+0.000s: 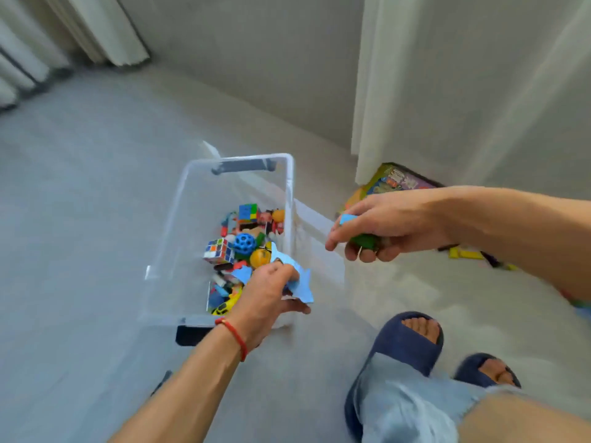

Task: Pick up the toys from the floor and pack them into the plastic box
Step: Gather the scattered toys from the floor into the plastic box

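Toys already fill the right half of the clear plastic box [289,174], which stands on the grey floor [80,219] left of centre: a white-edged puzzle cube [219,251], a blue holed ball [244,243], a second puzzle cube [248,212] farther back, and a yellow toy car [224,306] at the near end.

Over the box's near right corner, the left hand [268,295] has its fingers curled around a light blue shark-like toy [302,282], thumb pressed against it; part of the toy hangs past the right wall. To drop it well, the person would probably shift the hand a little left, so the whole toy sits above the opening, and only then uncurl the fingers.

To the right of the box, above the floor, the right hand [383,228] has its fingers closed over a green toy [364,241] with a small blue piece [347,219] near the thumb. It likely needs to travel left, over the rim, before letting go.

Farther right, a colourful game box [396,183] leans at the curtain [431,84], and yellow pieces [465,253] lie on the floor, not yet packed.
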Tool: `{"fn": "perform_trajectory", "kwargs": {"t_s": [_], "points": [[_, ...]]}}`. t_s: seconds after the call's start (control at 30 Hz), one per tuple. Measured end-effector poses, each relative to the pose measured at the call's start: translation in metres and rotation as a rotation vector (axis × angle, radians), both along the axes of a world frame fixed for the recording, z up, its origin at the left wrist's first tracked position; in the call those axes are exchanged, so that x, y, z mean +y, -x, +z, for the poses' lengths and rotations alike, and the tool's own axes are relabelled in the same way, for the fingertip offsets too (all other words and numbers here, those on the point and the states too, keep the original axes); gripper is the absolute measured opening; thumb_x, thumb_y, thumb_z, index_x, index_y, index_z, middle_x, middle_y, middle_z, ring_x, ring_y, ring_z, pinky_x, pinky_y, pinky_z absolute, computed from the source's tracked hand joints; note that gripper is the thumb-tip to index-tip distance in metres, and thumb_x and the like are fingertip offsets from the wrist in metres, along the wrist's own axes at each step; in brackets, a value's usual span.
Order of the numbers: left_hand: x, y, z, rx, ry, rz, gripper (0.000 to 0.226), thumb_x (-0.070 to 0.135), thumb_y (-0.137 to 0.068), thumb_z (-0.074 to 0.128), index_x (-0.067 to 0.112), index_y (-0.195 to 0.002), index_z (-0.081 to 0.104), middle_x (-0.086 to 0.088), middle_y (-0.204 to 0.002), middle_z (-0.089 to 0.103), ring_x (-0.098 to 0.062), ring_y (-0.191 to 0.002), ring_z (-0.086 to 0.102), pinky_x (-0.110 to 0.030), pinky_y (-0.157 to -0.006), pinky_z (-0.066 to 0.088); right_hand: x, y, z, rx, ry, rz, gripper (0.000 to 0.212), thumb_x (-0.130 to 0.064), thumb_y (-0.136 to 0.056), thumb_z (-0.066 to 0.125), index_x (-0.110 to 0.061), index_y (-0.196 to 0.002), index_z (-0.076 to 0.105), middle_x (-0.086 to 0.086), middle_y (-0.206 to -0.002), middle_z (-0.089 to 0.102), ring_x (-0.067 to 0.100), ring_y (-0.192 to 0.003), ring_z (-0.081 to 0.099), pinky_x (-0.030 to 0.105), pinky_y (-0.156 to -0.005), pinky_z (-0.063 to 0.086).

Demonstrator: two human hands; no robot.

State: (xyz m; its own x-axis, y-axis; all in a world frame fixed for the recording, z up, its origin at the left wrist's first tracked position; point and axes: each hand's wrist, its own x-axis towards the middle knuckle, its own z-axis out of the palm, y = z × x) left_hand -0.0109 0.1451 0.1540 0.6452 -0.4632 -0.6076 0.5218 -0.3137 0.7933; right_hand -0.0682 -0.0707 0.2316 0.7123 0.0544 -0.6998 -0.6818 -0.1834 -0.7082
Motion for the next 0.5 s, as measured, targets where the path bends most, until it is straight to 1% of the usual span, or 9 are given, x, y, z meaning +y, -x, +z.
{"fn": "perform_trajectory", "kwargs": {"t_s": [0.1, 0.2, 0.23, 0.27, 0.3, 0.33, 0.37, 0.43, 0.5], "points": [[0.052, -0.03, 0.013, -0.077, -0.134, 0.129, 0.013, -0.001, -0.092, 0.05, -0.004, -0.082, 0.059, -0.017, -0.075, 0.061, -0.025, -0.06, 0.065, -0.044, -0.064, 0.062, 0.054, -0.052, 0.013, -0.002, -0.004, -0.021, 0.027, -0.017, -0.091, 0.071, -0.002, -0.113, 0.066, 0.011, -0.08, 0.059, 0.015, -0.057, 0.052, 0.021, -0.047, 0.045], [0.088, -0.06, 0.013, -0.056, -0.18, 0.222, 0.012, 0.0, -0.094, 0.052, -0.009, -0.093, 0.06, -0.02, -0.083, 0.064, -0.023, -0.06, 0.067, -0.036, -0.067, 0.062, 0.095, -0.091, 0.008, 0.016, 0.011, -0.129, 0.031, -0.009, -0.096, 0.064, 0.003, -0.123, 0.058, 0.014, -0.097, 0.055, 0.019, -0.071, 0.055, 0.027, -0.063, 0.058], [0.095, -0.068, 0.011, -0.025, -0.158, 0.25, 0.015, 0.002, -0.094, 0.053, -0.01, -0.098, 0.06, -0.021, -0.088, 0.065, -0.024, -0.067, 0.069, -0.036, -0.07, 0.062, 0.104, -0.099, 0.006, 0.013, 0.035, -0.146, 0.028, -0.009, -0.097, 0.061, 0.003, -0.121, 0.056, 0.013, -0.1, 0.057, 0.018, -0.075, 0.059, 0.026, -0.065, 0.06], [0.1, -0.075, 0.011, 0.013, -0.12, 0.263, 0.02, 0.006, -0.095, 0.054, -0.01, -0.106, 0.059, -0.023, -0.095, 0.066, -0.027, -0.076, 0.07, -0.037, -0.074, 0.062, 0.111, -0.105, 0.004, 0.0, 0.044, -0.164, 0.022, -0.009, -0.098, 0.058, 0.002, -0.117, 0.054, 0.009, -0.099, 0.058, 0.013, -0.075, 0.062, 0.02, -0.063, 0.058], [0.103, -0.08, 0.011, 0.048, -0.072, 0.272, 0.027, 0.01, -0.095, 0.055, -0.008, -0.115, 0.058, -0.025, -0.106, 0.066, -0.03, -0.089, 0.07, -0.039, -0.079, 0.061, 0.115, -0.11, 0.005, -0.013, 0.02, -0.224, 0.019, -0.008, -0.098, 0.056, 0.001, -0.114, 0.053, 0.006, -0.095, 0.057, 0.008, -0.072, 0.062, 0.013, -0.06, 0.053], [0.103, -0.084, 0.012, 0.072, -0.032, 0.275, 0.034, 0.015, -0.094, 0.057, -0.005, -0.122, 0.056, -0.027, -0.117, 0.062, -0.033, -0.101, 0.067, -0.041, -0.085, 0.059, 0.119, -0.112, 0.008, -0.039, 0.006, -0.265, 0.021, -0.01, -0.098, 0.057, 0.001, -0.115, 0.053, 0.006, -0.092, 0.056, 0.008, -0.07, 0.061, 0.012, -0.063, 0.052], [0.102, -0.086, 0.013, 0.096, 0.007, 0.273, 0.039, 0.018, -0.092, 0.059, -0.002, -0.126, 0.054, -0.029, -0.126, 0.056, -0.034, -0.11, 0.063, -0.041, -0.091, 0.057, 0.12, -0.113, 0.009, -0.056, 0.049, -0.267, 0.029, -0.014, -0.096, 0.059, 0.002, -0.119, 0.053, 0.01, -0.094, 0.057, 0.014, -0.074, 0.062, 0.018, -0.072, 0.054], [0.095, -0.082, 0.021, 0.126, 0.068, 0.246, 0.03, 0.019, -0.092, 0.06, 0.004, -0.118, 0.056, -0.031, -0.129, 0.049, -0.034, -0.111, 0.058, -0.04, -0.099, 0.051, 0.115, -0.108, 0.013, -0.057, 0.154, -0.247, 0.04, -0.022, -0.094, 0.061, 0.001, -0.125, 0.054, 0.016, -0.103, 0.06, 0.024, -0.084, 0.063, 0.033, -0.088, 0.057], [0.086, -0.076, 0.025, 0.124, 0.079, 0.217, 0.024, 0.017, -0.094, 0.058, 0.005, -0.114, 0.055, -0.033, -0.133, 0.045, -0.039, -0.119, 0.054, -0.042, -0.106, 0.045, 0.107, -0.096, 0.021, -0.063, 0.227, -0.218, 0.039, -0.026, -0.094, 0.062, -0.001, -0.123, 0.056, 0.015, -0.108, 0.059, 0.024, -0.085, 0.062, 0.035, -0.086, 0.056]]}}
